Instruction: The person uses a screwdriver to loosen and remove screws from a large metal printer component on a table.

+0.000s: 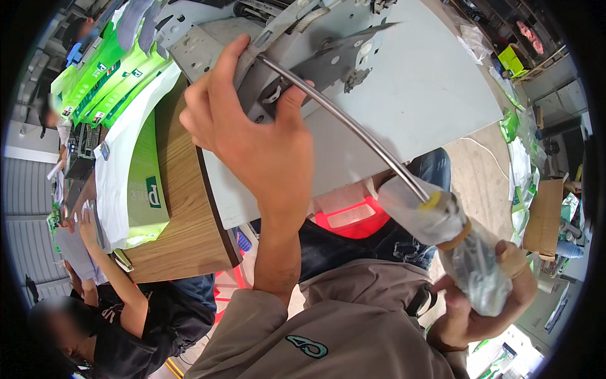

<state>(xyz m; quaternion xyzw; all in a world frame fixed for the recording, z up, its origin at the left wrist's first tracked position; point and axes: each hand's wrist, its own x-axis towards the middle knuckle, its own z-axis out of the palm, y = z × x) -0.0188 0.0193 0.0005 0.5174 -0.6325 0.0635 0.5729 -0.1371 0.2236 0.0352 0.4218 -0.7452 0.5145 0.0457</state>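
My right hand point(486, 303) is closed round the plastic-wrapped handle point(476, 271) of a long tool at the lower right. Its straight steel shaft point(353, 126) slants up and left, like a long screwdriver's. The shaft's far end meets a grey metal mechanism point(252, 82) at the back of the table; the exact contact is hard to make out. My left hand point(259, 126) grips this mechanism, thumb and forefinger on either side of the shaft's end. A coil spring point(309, 21) and a dark perforated plate point(334, 60) show beyond the fingers.
A pale grey tabletop point(410, 95) lies under the mechanism. To its left is a wood-grain table point(183, 221) with green and white packaging point(142, 170). Another person point(126, 303) works there. A cardboard box point(544, 215) stands at the right, and a red seat point(360, 221) shows below.
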